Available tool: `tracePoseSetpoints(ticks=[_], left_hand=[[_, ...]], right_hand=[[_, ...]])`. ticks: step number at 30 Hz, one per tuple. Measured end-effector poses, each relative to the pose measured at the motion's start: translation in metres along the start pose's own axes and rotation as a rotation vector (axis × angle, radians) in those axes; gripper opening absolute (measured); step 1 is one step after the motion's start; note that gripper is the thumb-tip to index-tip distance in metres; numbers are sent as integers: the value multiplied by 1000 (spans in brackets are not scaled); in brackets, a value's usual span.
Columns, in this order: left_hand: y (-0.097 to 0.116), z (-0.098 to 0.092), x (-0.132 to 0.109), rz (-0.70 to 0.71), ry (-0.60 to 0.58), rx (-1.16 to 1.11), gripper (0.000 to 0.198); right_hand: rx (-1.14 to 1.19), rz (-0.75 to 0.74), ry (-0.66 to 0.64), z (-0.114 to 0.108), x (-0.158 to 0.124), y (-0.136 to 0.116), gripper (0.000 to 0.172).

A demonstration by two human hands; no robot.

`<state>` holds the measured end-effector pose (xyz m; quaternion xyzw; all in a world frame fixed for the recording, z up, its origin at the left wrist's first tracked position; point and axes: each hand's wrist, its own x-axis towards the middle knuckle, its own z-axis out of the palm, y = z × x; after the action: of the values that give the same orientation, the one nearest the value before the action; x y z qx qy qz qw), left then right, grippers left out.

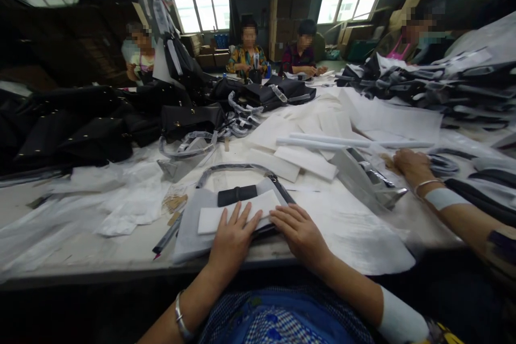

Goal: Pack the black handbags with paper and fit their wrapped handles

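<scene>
A black handbag with a plastic-wrapped handle [237,168] lies flat before me, mostly covered by a thin white sheet [189,228]. Its dark strap tab [237,195] shows above a white foam strip [209,220] laid across the bag. My left hand [236,231] rests flat on that strip, fingers stretched out. Palm down, my right hand [298,231] lies with extended fingers at the strip's right end, over the bag's edge. A pen-like dark tool [166,239] sits left of the bag.
Black handbags [97,134] are heaped at the left, and more bag parts [443,86] at the right. White foam pieces [308,161] lie beyond my bag. A co-worker's arm [451,199] reaches in from the right. Several people sit across the table.
</scene>
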<state>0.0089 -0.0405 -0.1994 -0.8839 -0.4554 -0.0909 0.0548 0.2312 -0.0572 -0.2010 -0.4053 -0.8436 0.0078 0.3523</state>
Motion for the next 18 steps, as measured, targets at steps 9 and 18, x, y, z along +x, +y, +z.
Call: tracePoseSetpoints(ticks=[9,18], left_hand=[[-1,6,-2,92,61,-24,48],[-8,0,-3,125,97,-59,45]], right_hand=[[1154,1062,-102,-10,-29,-59,22],[1619,1273,494,29,-12,-71,24]])
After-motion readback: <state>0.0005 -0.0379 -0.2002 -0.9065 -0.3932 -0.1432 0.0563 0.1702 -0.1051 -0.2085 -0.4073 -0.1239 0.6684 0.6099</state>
